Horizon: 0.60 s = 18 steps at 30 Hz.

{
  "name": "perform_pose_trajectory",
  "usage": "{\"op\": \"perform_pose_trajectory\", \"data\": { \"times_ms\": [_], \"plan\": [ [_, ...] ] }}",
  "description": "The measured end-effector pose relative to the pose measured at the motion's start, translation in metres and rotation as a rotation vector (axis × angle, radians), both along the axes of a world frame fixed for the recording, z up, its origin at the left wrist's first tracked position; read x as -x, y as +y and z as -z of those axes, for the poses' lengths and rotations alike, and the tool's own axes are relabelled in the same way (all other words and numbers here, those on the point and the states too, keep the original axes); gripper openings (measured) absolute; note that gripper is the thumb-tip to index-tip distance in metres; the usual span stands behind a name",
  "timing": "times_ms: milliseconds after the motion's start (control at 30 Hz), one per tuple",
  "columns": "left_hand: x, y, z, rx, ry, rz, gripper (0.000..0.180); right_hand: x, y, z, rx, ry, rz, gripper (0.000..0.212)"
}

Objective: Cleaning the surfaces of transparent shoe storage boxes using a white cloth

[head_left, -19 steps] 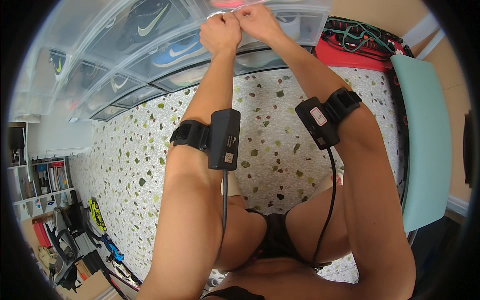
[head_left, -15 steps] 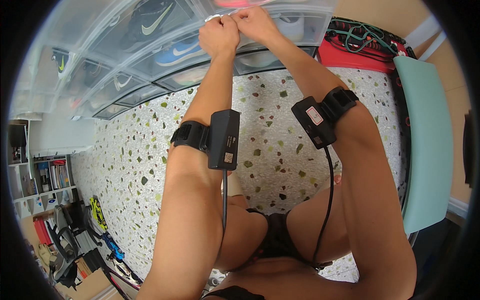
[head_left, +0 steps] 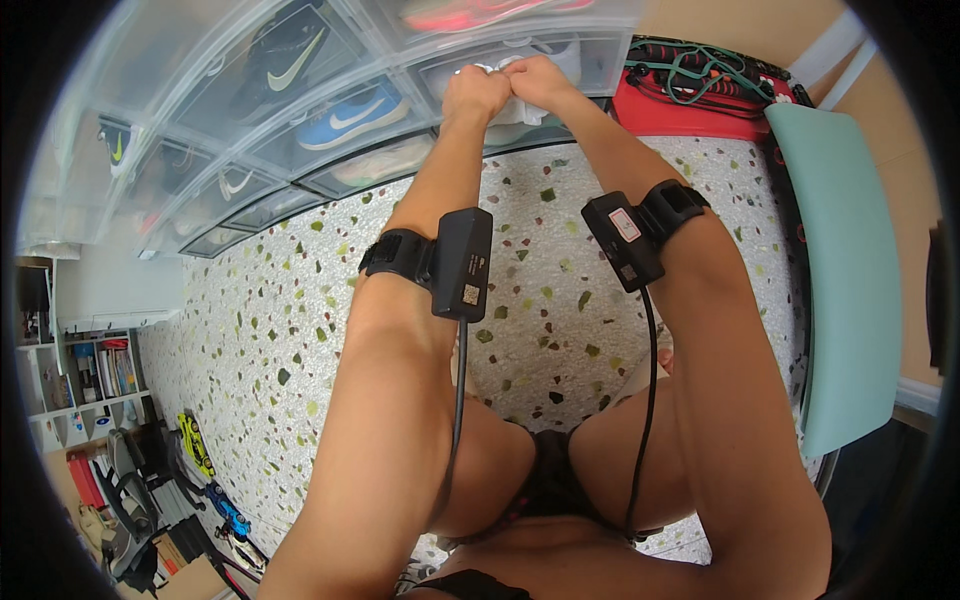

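My left hand and my right hand meet at the front of a stack of clear shoe boxes. Both are closed on one crumpled white cloth, which may be a tissue; part of it hangs below the fingers. They are in front of a box with a whitish shoe inside. To their left, a blue shoe shows through another box. A red-pink shoe lies in the box above. My fingertips are partly hidden.
A red case with a green cord and black-red handles stands right of the boxes. Along the right runs a pale green padded bench. Speckled floor lies below my arms. Black cabled devices are strapped to my forearms. Shelves and toy cars are at left.
Both hands have shifted right and slightly down along the shoe boxes, still together. More of the white cloth now shows beneath them. The view has shifted a little.
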<state>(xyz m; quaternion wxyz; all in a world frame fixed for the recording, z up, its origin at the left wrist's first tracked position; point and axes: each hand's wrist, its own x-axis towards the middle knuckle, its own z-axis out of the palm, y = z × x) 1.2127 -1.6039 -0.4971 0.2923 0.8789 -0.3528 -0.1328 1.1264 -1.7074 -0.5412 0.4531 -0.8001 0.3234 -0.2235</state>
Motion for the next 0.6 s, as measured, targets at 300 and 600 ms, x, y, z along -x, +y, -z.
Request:
{"op": "perform_pose_trajectory", "data": {
  "times_ms": [300, 600],
  "plan": [
    [0.047, -0.055, 0.002, 0.139, 0.02, 0.162, 0.04, 0.056, -0.038, -0.004, -0.187, -0.078, 0.223, 0.021],
    [0.08, -0.077, 0.005, 0.24, 0.042, 0.266, 0.035, 0.094, -0.044, -0.01, -0.133, -0.196, 0.389, 0.026]
  ]
}}
